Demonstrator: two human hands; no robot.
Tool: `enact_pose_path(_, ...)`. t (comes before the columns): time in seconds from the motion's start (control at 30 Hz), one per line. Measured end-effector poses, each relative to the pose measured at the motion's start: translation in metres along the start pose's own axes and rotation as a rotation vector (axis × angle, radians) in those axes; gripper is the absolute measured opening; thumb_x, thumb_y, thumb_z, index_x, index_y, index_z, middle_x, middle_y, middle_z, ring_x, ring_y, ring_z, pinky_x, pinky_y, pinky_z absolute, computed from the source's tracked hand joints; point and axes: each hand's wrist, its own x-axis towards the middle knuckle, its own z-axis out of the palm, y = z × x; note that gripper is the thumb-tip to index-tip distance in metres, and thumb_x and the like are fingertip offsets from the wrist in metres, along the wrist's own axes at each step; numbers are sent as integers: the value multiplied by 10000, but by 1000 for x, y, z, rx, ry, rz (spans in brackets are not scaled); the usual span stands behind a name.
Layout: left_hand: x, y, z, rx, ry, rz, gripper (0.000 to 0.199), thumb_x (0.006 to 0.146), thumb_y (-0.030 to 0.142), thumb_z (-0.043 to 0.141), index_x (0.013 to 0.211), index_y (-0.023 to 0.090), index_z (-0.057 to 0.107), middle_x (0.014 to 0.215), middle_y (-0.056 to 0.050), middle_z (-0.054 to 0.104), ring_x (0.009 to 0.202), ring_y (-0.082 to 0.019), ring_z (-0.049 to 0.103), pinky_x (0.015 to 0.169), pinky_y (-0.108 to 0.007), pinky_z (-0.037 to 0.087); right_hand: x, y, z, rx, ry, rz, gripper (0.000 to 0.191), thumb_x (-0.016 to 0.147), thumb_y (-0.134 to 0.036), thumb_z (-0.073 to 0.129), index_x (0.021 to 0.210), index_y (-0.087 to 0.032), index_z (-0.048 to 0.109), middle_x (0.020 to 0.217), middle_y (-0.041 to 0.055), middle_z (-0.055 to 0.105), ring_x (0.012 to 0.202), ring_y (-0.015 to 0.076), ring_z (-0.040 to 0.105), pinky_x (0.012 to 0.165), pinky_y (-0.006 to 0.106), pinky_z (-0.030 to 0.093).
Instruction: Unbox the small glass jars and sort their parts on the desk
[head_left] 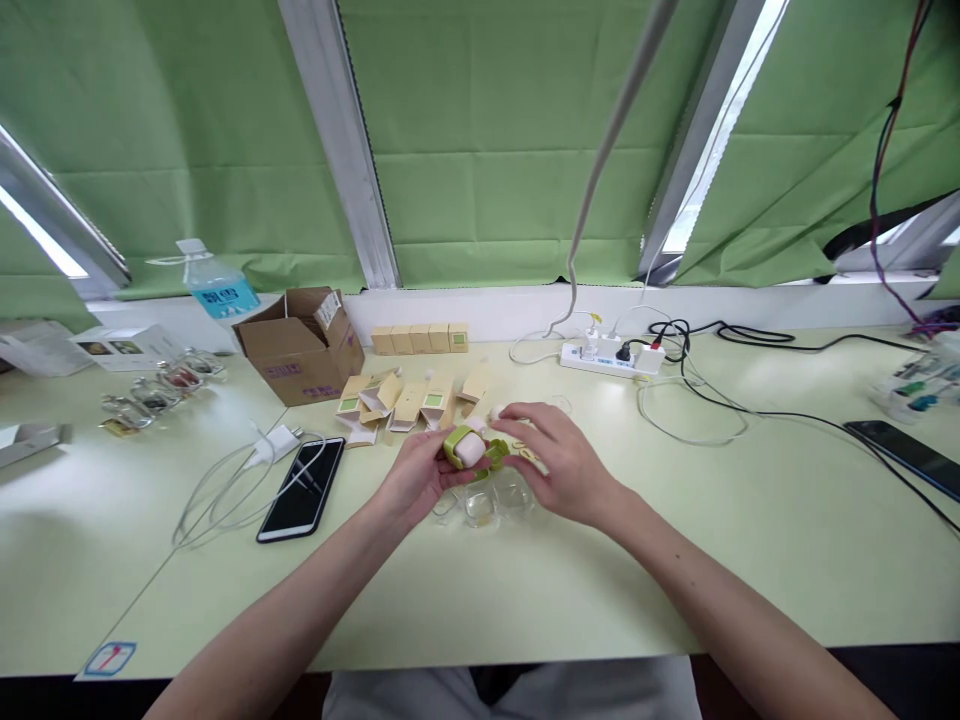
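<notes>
My left hand is closed around a green case with a white rounded earphone case seated in it. Just right of that is another green piece, perhaps the cover, near my right thumb. My right hand has its fingers apart, and its thumb is close to the green piece; whether they touch is unclear. A small white round item lies by the tip of its index finger. Below both hands sit several clear plastic shells, partly covered by the fingers.
Opened small cartons lie beyond my hands, with a row of closed small boxes behind. To the left are a cardboard box, a phone and a white cable. A power strip with trailing cords stands back right.
</notes>
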Motion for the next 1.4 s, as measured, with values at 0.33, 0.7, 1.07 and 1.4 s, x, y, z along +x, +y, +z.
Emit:
enact_pose_path(0.33, 2, -12, 2, 212, -98, 86, 297, 807, 421, 747, 821, 125, 727, 659, -36, 662, 556, -163, 629, 480, -294, 594, 5, -19, 32, -168, 116, -236, 388, 1018, -181, 586, 1405, -162, 587, 1219, 153, 736, 1042, 247, 726, 746, 354, 606)
enact_pose_path(0.7, -12, -13, -5, 563, -186, 510, 592, 956, 508, 686, 1442, 174, 644, 1399, -158, 683, 1208, -305, 688, 905, -401, 660, -2, -15, 27, -109, 194, -114, 375, 1017, -200, 627, 1385, -146, 576, 1170, 160, 746, 1035, 246, 746, 753, 359, 653)
enact_pose_path(1.07, -14, -23, -1, 1130, 5, 986, 406, 1068, 245, 427, 1369, 151, 683, 1264, -141, 771, 1061, -239, 763, 947, -370, 613, -2, -31, 37, -239, 215, -74, 351, 1023, -177, 589, 1365, -98, 576, 1095, 161, 756, 926, 250, 747, 709, 365, 638)
enact_pose_path(1.4, -12, -20, -7, 694, -252, 680, 551, 965, 320, 689, 1496, 205, 596, 1433, -125, 680, 1182, -269, 722, 946, -371, 652, -3, -26, 39, 40, 198, 147, 306, 1040, -212, 554, 1346, -189, 562, 1113, 124, 708, 973, 238, 707, 789, 370, 617)
